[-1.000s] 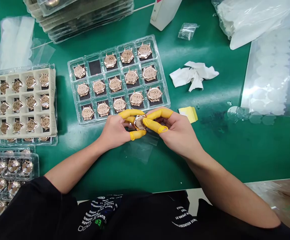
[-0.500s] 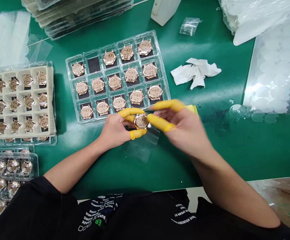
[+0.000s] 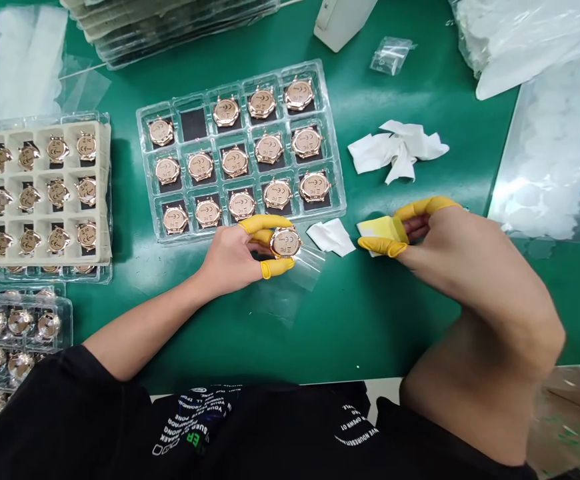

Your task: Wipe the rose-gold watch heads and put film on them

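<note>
The left hand (image 3: 230,257) is closed on a watch case (image 3: 286,242), gripping it by the rim between fingers sheathed in yellow finger cots (image 3: 273,268). This rim grip leaves the marked, rose-gold face of the case exposed, and the cots appear intended to keep bare skin off the metal. The case sits at the fingertips of the left hand, over a clear film (image 3: 297,283) that lies on the green mat (image 3: 395,320) beneath and just right of that hand. The right hand (image 3: 445,257), well to the right of the left, is partly closed, with thumb and forefinger pinching the edges of a yellow pad (image 3: 383,230). An edge pinch seems suited to limiting contact with the pad's flat faces. A small white square (image 3: 331,237) lies between the hands, just beside the case. Directly beyond the left hand, a clear tray (image 3: 337,180) holds cases in separate cells, apparently to keep them from touching; one top-row cell shows only its black liner. A beige tray (image 3: 103,193) of cases stands farther left of the left hand, with a second clear tray (image 3: 65,320) nearer the left forearm. Beyond the right hand lie a crumpled wipe (image 3: 400,150) and a sheet of clear discs (image 3: 550,153).
</note>
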Tool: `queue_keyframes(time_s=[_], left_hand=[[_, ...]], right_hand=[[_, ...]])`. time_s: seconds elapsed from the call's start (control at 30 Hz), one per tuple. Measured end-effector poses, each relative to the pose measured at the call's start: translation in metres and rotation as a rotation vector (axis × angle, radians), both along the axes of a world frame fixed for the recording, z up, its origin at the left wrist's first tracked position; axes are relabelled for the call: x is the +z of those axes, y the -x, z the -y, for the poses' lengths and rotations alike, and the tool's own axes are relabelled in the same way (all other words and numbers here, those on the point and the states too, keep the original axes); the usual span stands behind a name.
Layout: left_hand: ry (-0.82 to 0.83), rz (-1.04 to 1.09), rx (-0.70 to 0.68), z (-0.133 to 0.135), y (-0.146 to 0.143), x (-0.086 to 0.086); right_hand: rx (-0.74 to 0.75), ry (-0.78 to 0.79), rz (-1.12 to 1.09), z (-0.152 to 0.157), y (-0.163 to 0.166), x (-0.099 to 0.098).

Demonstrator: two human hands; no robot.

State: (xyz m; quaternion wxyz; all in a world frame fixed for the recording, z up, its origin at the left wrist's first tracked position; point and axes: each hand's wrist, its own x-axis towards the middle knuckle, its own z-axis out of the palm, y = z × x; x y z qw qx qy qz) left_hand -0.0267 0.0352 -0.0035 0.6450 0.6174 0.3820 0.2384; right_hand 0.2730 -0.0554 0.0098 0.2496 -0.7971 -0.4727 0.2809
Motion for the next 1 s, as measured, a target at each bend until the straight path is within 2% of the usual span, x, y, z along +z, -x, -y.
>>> queue_keyframes(time_s=[0.07, 0.13, 0.2, 0.23, 0.37, 0.47, 0.53, 0.57, 0.63, 0.77, 0.87, 1.0], left_hand=[[-0.006, 0.005, 0.0, 0.0, 0.0, 0.0], [-0.018, 0.004, 0.003, 0.001, 0.001, 0.0], [-0.03, 0.0, 0.005, 0.001, 0.001, 0.0], [-0.034, 0.001, 0.006, 0.001, 0.001, -0.001], [-0.034, 0.013, 0.011, 0.002, 0.0, -0.002], [-0.032, 0.018, 0.013, 0.002, 0.0, -0.003], [-0.031, 0.018, 0.015, 0.002, 0.0, -0.004], [-0.032, 0.02, 0.016, 0.002, 0.0, -0.003], [-0.031, 0.02, 0.017, 0.002, 0.0, -0.003], [-0.041, 0.003, 0.023, 0.003, 0.0, 0.0], [-0.063, -0.009, 0.022, 0.003, 0.0, 0.001], [-0.071, -0.009, 0.024, 0.003, 0.0, 0.002]], right_hand=[[-0.097, -0.032, -0.133, -0.007, 0.015, 0.015], [-0.173, -0.196, -0.279, -0.012, 0.039, 0.029], [-0.166, -0.347, -0.404, -0.013, 0.066, 0.037], [-0.13, -0.372, -0.462, -0.013, 0.076, 0.038], [0.085, -0.23, -0.629, -0.009, 0.089, 0.037], [0.426, -0.101, -0.628, -0.012, 0.083, 0.038], [0.616, -0.115, -0.567, -0.014, 0.084, 0.04], [0.627, -0.14, -0.543, -0.014, 0.086, 0.041], [0.503, -0.142, -0.585, -0.014, 0.089, 0.041], [0.231, -0.094, -0.936, -0.014, 0.084, 0.038], [0.134, -0.136, -0.991, -0.018, 0.076, 0.032], [0.079, -0.132, -0.98, -0.021, 0.075, 0.024]])
